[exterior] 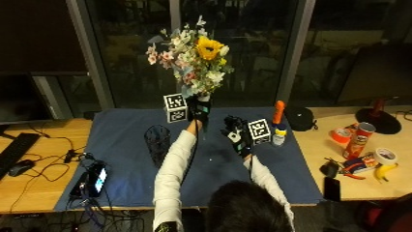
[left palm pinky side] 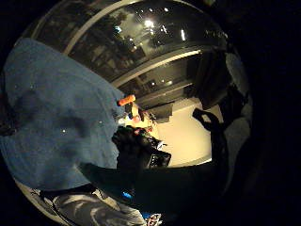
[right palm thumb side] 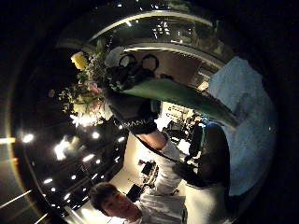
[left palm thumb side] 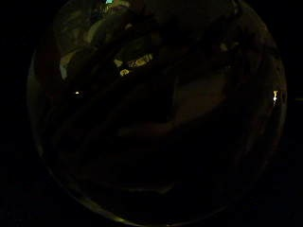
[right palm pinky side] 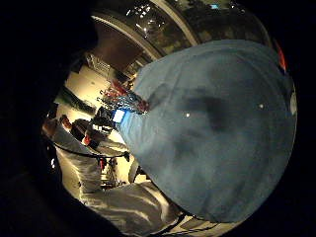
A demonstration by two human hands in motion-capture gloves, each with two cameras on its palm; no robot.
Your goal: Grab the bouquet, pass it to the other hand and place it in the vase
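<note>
In the outside view my left hand (exterior: 199,110) grips the stems of the bouquet (exterior: 193,55) and holds it upright above the blue cloth (exterior: 128,159). It has a yellow sunflower among pink and white blooms. My right hand (exterior: 233,131) hovers just right of the stems, fingers relaxed and holding nothing. A black mesh vase (exterior: 157,142) stands on the cloth, below and left of the left hand. The right thumb side palm view shows the gloved left hand (right palm thumb side: 133,112) around the stems with the flowers (right palm thumb side: 86,88) beyond it.
An orange-capped bottle (exterior: 278,123) and a black round object (exterior: 300,118) stand at the cloth's far right. A Pringles can (exterior: 362,137), tape rolls (exterior: 385,155) and a banana (exterior: 381,171) lie on the wooden table further right. A phone (exterior: 96,176) with cables lies at the left.
</note>
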